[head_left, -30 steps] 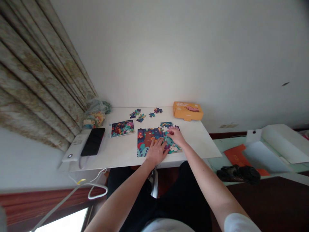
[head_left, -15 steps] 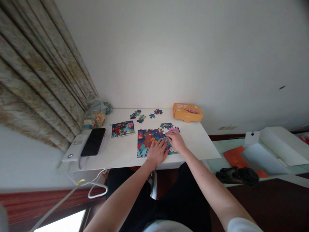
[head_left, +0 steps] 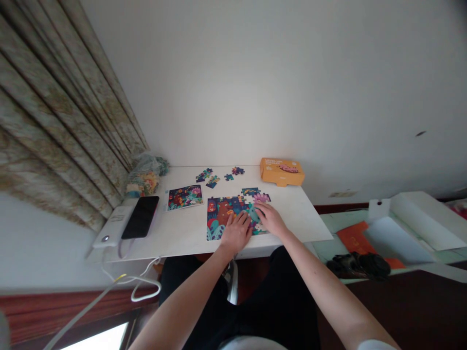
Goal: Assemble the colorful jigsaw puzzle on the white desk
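Pressing on a partly assembled jigsaw puzzle (head_left: 222, 218), the left hand (head_left: 236, 233) lies flat across its lower edge, fingers slightly spread and holding no piece that shows. The right hand (head_left: 270, 219) rests just beside it, fingertips on a teal piece (head_left: 254, 214); they hide its edges, so whether they grip it cannot be told. Since the earlier frame, the right hand has slid slightly toward the near edge, leaving the pink-flowered pieces (head_left: 261, 198) uncovered. Loose pieces (head_left: 212, 182) lie beyond, near a picture card (head_left: 185, 197) and an orange box (head_left: 282, 171).
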{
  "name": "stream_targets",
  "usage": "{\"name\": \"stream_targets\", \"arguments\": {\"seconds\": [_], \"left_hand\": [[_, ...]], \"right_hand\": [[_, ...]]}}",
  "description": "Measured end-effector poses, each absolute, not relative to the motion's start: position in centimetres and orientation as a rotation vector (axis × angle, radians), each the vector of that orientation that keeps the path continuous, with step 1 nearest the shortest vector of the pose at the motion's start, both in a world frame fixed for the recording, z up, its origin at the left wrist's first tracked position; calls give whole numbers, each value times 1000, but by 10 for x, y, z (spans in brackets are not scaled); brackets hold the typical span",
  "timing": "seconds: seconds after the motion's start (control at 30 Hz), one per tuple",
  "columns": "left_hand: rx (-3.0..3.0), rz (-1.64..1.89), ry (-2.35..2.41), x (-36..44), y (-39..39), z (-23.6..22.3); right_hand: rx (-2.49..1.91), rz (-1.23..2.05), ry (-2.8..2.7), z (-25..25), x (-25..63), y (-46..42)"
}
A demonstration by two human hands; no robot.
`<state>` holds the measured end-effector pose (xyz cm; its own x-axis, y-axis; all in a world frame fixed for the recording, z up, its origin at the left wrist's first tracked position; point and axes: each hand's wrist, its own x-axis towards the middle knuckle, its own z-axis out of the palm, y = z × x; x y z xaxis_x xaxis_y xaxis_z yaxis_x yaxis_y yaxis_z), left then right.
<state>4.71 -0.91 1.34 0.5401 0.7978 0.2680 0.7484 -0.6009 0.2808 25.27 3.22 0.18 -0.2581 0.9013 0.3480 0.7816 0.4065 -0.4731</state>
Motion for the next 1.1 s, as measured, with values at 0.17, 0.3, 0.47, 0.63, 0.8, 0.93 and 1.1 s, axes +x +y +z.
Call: {"name": "stream_targets", "arguments": {"seconds": [0.17, 0.3, 0.47, 0.63, 0.8, 0.93, 1.1], "left_hand": [[2650, 600, 1324, 47, -10, 12], [2650, 590, 1296, 45, -3, 16], [2572, 577, 1407, 32, 41, 30], [2372, 522, 1816, -2, 114, 46], [2055, 394, 2242, -49, 174, 54], [1910, 371, 2275, -76, 201, 54], [2033, 336, 2129, -89, 218, 51]], "right_hand": [[-1381, 219, -2114, 1, 256, 29], [-1404, 204, -2091, -1, 253, 26], [-1405, 185, -2061, 1, 254, 23], [-1531, 74, -1991, 4, 257, 21], [-1595, 37, -1996, 1, 258, 22], [-1618, 37, -1998, -1, 257, 24], [-1627, 73, -2001, 2, 256, 24]]}}
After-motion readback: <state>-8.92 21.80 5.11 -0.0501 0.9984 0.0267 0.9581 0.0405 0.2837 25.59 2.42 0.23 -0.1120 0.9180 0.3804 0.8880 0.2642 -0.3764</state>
